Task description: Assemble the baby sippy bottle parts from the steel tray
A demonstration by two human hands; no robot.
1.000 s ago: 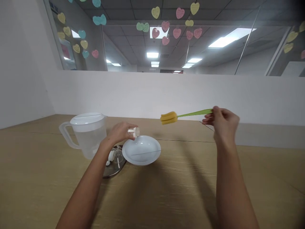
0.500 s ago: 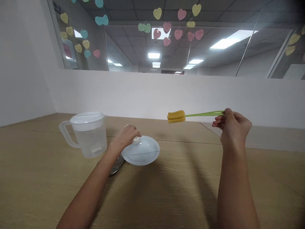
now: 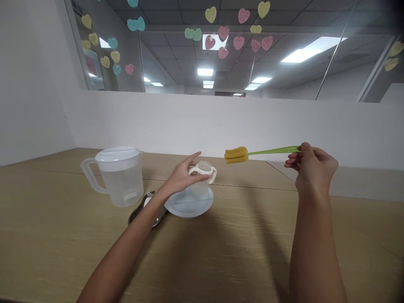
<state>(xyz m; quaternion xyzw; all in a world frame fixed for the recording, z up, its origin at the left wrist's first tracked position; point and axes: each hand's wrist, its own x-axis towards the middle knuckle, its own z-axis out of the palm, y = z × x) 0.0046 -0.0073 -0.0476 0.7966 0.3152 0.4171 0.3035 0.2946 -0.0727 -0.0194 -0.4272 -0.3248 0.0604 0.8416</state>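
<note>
Bottle (image 3: 200, 187) over the bowl (image 3: 189, 210), pinched by left hand (image 3: 183, 175), seems light, slick, best held by its handles (image 3: 213, 175); right hand (image 3: 312, 164) pinches brush (image 3: 243, 154).

room lay open between the bowl (image 3: 189, 209) and right hand (image 3: 316, 168), below the brush (image 3: 236, 155); pitcher (image 3: 124, 185) and tray (image 3: 135, 214) blocked the left.

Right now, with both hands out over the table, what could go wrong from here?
The left hand holds the two-handled bottle around its collar with one finger raised clear, so it might slip and hit the white bowl. The left forearm crosses above the metal tray; lowering it could knock the tray. The right hand pinches the sponge brush near its handle's end, leaving the yellow head unsupported, so it could dip.
</note>
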